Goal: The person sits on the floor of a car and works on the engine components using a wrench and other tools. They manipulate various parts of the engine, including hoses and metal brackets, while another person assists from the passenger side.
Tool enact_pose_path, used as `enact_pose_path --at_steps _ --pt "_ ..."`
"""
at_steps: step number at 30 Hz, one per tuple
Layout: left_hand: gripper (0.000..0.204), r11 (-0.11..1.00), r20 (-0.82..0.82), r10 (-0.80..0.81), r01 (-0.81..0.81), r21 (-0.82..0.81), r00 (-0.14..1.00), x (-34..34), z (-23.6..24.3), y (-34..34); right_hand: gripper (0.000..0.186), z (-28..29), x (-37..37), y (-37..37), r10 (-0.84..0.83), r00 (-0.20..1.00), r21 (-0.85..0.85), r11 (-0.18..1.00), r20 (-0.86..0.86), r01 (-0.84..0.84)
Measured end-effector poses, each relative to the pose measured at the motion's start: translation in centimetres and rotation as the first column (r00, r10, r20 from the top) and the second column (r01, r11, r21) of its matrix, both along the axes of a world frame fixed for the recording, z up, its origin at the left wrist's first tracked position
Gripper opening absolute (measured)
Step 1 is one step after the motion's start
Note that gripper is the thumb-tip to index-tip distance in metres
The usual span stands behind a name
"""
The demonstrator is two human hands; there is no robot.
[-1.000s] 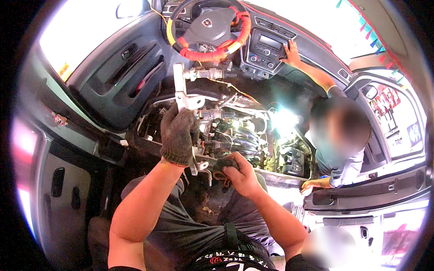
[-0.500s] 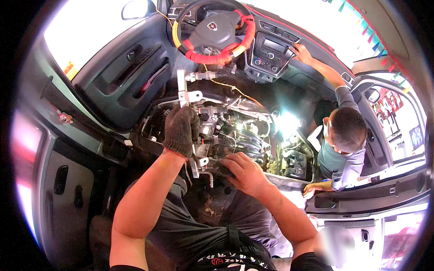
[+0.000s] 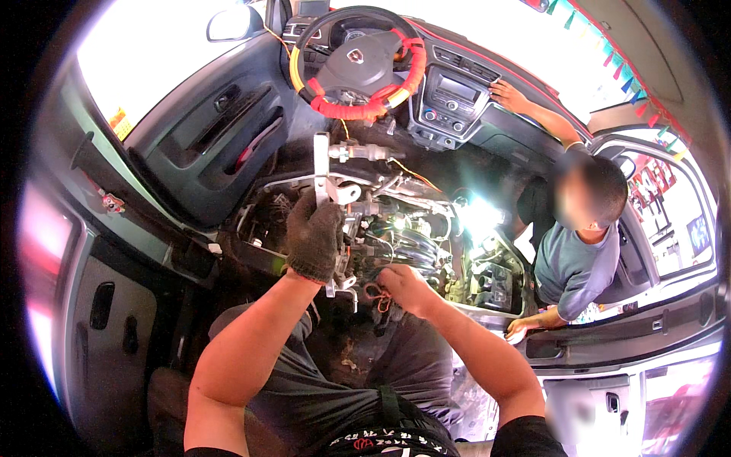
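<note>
My left hand (image 3: 313, 240), in a dark knitted glove, is closed around a silver metal fuel rail (image 3: 321, 164). The rail stands lengthwise over the engine bay, with an injector (image 3: 365, 152) pointing right from its far end and a bracket tab (image 3: 346, 194) below that. Its near end shows below my wrist. My bare right hand (image 3: 407, 289) is closed at the near edge of the engine, its fingertips partly hidden. Orange-red loops (image 3: 378, 295) on a dark, soft-looking item hang beside its fingers; I cannot make out the item's kind.
The opened engine bay (image 3: 415, 247) lies ahead, lit by a bright lamp (image 3: 481, 213). A steering wheel (image 3: 358, 65) stands beyond, a door (image 3: 205, 137) at left. At right another person (image 3: 575, 255) leans in, one hand on the dashboard.
My left hand and the rail have shifted slightly right and nearer. My right hand has closed more, and the orange-red loops now show beside it. The other person's head has turned.
</note>
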State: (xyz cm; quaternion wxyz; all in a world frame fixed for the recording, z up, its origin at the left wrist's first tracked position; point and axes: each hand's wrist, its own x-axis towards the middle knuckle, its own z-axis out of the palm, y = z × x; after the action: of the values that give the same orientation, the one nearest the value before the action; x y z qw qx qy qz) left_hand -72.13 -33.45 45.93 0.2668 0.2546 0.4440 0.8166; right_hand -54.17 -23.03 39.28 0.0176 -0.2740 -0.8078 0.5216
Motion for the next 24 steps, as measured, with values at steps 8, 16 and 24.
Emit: enact_pose_path --at_steps 8,16,24 --pt "0.018 0.998 0.004 -0.023 0.024 -0.05 1.0 -0.1 -0.5 -0.1 0.025 0.4 0.9 -1.1 0.076 0.997 -0.402 0.912 -0.024 -0.08" --pt "0.014 0.999 0.026 0.008 -0.007 -0.048 1.0 -0.6 -0.7 0.0 0.038 2.7 0.6 -3.3 0.349 0.936 0.835 0.5 0.047 -0.229" --pt "0.021 0.996 -0.087 -0.007 -0.001 -0.086 0.996 0.9 -0.4 -0.3 0.033 0.7 0.4 -2.0 0.168 0.981 0.008 0.985 0.095 -0.17"
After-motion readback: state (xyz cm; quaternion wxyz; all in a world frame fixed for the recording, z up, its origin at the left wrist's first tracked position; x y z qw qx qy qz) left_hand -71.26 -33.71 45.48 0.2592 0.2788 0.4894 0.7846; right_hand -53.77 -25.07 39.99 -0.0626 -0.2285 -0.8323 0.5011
